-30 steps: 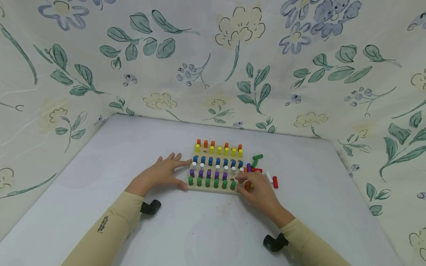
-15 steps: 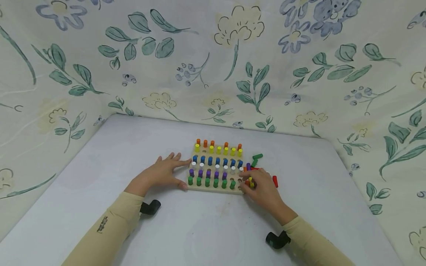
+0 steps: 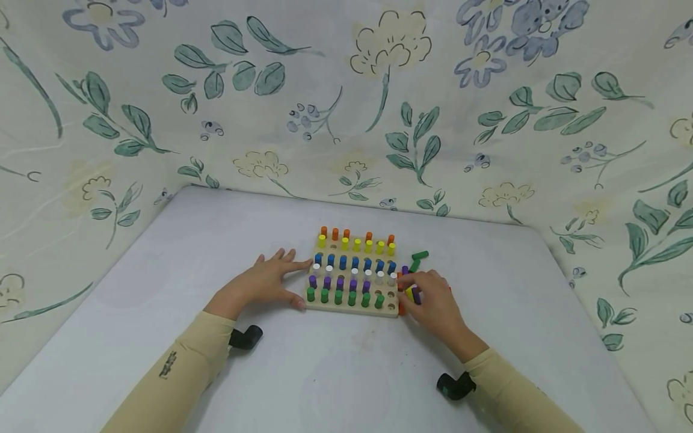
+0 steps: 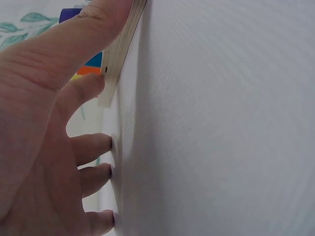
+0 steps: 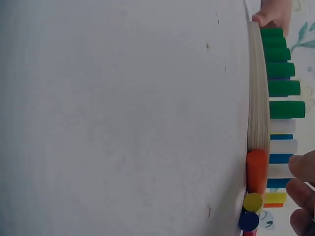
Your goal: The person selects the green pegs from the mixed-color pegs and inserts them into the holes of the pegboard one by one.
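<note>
A wooden pegboard [image 3: 352, 310] lies on the table with upright rows of coloured pegs. Along its front edge runs a row of green pegs [image 3: 352, 299], with an unfilled hole at the right end. My left hand [image 3: 265, 281] is spread at the board's left side, thumb and index finger touching its edge. Just past the right edge, my right hand [image 3: 433, 300] hovers over loose pegs, fingers loosely bent. No peg shows between its visible fingertips [image 5: 300, 167]. Beneath it are a yellow peg [image 5: 253, 202], a dark blue or purple peg [image 5: 249, 221] and an orange peg [image 5: 256, 169].
Two loose green pegs [image 3: 420, 255] lie behind the right hand. The right hand partly hides the other loose pegs. White cloth covers the table [image 3: 325, 373], and a floral curtain [image 3: 335, 120] hangs behind it and at both sides.
My right hand has shifted right, off the board's front right corner and over the loose pegs, hiding the white and red ones. The left hand has stayed in place.
</note>
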### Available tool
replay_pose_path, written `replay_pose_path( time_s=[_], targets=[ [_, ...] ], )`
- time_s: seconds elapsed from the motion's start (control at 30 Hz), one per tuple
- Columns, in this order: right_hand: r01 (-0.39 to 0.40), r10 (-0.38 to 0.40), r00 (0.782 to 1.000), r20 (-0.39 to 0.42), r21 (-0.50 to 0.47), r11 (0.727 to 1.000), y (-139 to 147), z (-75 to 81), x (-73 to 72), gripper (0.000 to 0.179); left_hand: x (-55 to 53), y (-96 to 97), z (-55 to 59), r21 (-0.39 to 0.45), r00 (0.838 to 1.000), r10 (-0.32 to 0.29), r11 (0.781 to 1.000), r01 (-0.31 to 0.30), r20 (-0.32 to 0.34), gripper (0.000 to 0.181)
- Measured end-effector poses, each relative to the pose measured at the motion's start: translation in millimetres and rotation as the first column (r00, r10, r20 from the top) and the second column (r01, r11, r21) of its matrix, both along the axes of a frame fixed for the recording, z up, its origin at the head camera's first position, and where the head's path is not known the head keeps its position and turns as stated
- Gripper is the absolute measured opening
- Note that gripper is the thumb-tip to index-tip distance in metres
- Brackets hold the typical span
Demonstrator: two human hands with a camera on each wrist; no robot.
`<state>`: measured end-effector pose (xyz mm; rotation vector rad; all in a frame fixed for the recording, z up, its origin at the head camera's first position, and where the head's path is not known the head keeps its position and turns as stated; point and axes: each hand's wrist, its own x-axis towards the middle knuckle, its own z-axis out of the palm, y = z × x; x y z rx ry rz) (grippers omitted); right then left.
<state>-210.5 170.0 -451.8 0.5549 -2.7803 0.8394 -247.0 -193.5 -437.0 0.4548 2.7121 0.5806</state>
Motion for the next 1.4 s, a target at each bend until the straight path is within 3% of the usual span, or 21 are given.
replay_pose_path(
  time_s=[0.3,0.8,1.4],
  targets=[
    [0.067,-0.067,0.997,0.040,0.002,0.998,3,2.7,-8.7,0.024,-0.1,-0.2,0.1,-0.001,1.000,-0.002,1.000,0.002,-0.003,0.105],
    [0.116,-0.118,0.993,0.032,0.035,0.993,11,1.3,-25.0,0.026,0.1,-0.1,0.1,-0.002,1.000,0.002,1.000,-0.002,0.013,0.106],
    [0.174,-0.186,0.972,0.143,0.089,0.981,16,1.0,-46.7,0.033,-1.6,-1.3,-3.7,-0.007,1.000,0.000,1.000,0.000,0.004,0.107]
  ],
)
